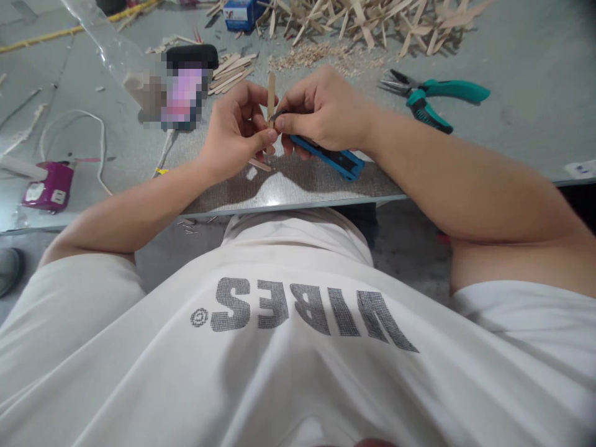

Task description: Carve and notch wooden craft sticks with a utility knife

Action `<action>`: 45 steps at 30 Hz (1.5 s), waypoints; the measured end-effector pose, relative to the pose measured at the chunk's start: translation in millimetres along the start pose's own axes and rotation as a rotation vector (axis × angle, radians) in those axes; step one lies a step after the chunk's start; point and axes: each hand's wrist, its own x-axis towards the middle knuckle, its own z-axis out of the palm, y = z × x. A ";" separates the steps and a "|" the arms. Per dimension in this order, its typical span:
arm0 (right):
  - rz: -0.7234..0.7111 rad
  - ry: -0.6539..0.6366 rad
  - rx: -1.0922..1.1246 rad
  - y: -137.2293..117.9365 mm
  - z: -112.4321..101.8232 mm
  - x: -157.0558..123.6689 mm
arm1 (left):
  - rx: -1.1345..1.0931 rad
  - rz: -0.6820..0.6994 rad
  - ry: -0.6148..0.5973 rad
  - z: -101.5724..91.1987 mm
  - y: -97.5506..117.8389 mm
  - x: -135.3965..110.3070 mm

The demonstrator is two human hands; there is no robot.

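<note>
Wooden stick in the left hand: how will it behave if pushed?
The wooden stick is probably light, being thin and narrow. Likely fairly stiff: its end projects straight from the left hand. May splinter under force, judging by the wood shavings nearby.

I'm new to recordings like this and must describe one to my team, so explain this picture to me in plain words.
There is no machine here, just a person's two bare hands. The camera is worn on the head and looks forward and down, so the wearer's white shirt, its lettering upside down, fills the lower part.

The left hand holds a flat wooden stick. The right hand holds a blue-and-black tool, its dark front end close by the stick; the fingers hide whether they touch.

On the grey table, beyond the hands, lie a heap of wooden pieces and pale shavings. Teal-handled pliers lie to the right; a purple block sits to the left.
</note>
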 end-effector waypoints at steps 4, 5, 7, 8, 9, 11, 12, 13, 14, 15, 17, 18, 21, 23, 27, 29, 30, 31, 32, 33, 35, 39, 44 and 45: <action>0.056 0.023 0.006 -2.3 -0.4 -1.2 | 0.009 0.006 -0.044 0.4 0.7 -0.2; 0.038 0.014 0.015 -2.6 -0.7 -1.5 | 0.008 0.003 -0.050 0.9 -1.2 0.8; -0.002 -0.007 0.024 -2.8 -1.0 -1.6 | -0.006 -0.005 -0.046 2.2 -6.5 3.7; -0.005 -0.011 0.019 -2.5 -0.9 -1.5 | -0.015 -0.007 -0.035 2.8 -9.3 5.1; 0.002 -0.005 0.012 -1.8 -0.6 -1.0 | -0.021 -0.007 -0.027 3.2 -11.5 6.2; 0.001 0.012 0.006 0.7 0.7 0.6 | -0.011 -0.009 -0.026 3.1 -12.7 6.7; -0.022 0.014 0.017 2.4 1.6 1.7 | 0.002 -0.005 -0.027 2.7 -11.7 6.0; -0.057 0.009 0.035 4.1 2.5 2.7 | 0.020 -0.002 -0.032 2.1 -9.7 5.0; -0.095 0.004 0.059 5.7 3.2 3.7 | 0.038 -0.001 -0.039 1.4 -7.2 3.7; -0.126 -0.001 0.080 7.1 3.8 4.3 | 0.052 0.001 -0.045 0.9 -4.5 2.4; -0.154 -0.003 0.109 8.4 3.9 4.7 | 0.061 0.001 -0.061 0.3 -0.2 0.6; -0.155 -0.005 0.118 8.4 3.5 4.5 | 0.057 0.001 -0.069 0.3 1.1 0.2; -0.164 -0.015 0.130 7.3 1.2 3.6 | 0.030 0.019 -0.073 0.9 2.4 0.6; -0.191 -0.011 0.132 6.7 0.2 3.5 | 0.026 0.032 -0.059 1.2 3.3 0.9; -0.194 0.001 0.078 6.1 1.2 3.1 | 0.048 0.051 -0.048 1.7 6.9 0.3; -0.181 0.016 0.044 6.1 2.7 2.1 | 0.056 0.039 -0.045 2.1 7.3 0.4; -0.176 0.026 0.036 6.1 3.5 1.4 | 0.051 0.029 -0.037 2.4 6.7 0.7; -0.172 0.030 0.034 6.3 4.2 0.9 | 0.041 0.021 -0.028 2.7 5.7 1.1; -0.173 0.030 0.035 6.5 4.8 0.5 | 0.029 0.020 -0.021 2.8 4.5 1.6; -0.175 0.031 0.035 6.7 5.3 0.2 | 0.020 0.021 -0.020 2.9 3.3 2.0; -0.169 0.040 0.034 6.8 5.9 0.0 | 0.011 0.028 -0.026 2.7 1.9 2.1; -0.134 0.058 -0.004 4.1 6.7 -0.9 | 0.014 0.012 -0.007 2.3 1.4 1.5; -0.037 0.091 -0.058 -3.7 9.3 -4.5 | 0.020 0.018 0.077 5.0 -11.1 6.7; -0.036 0.096 -0.057 -5.3 10.1 -5.1 | 0.026 0.020 0.082 5.6 -14.0 7.3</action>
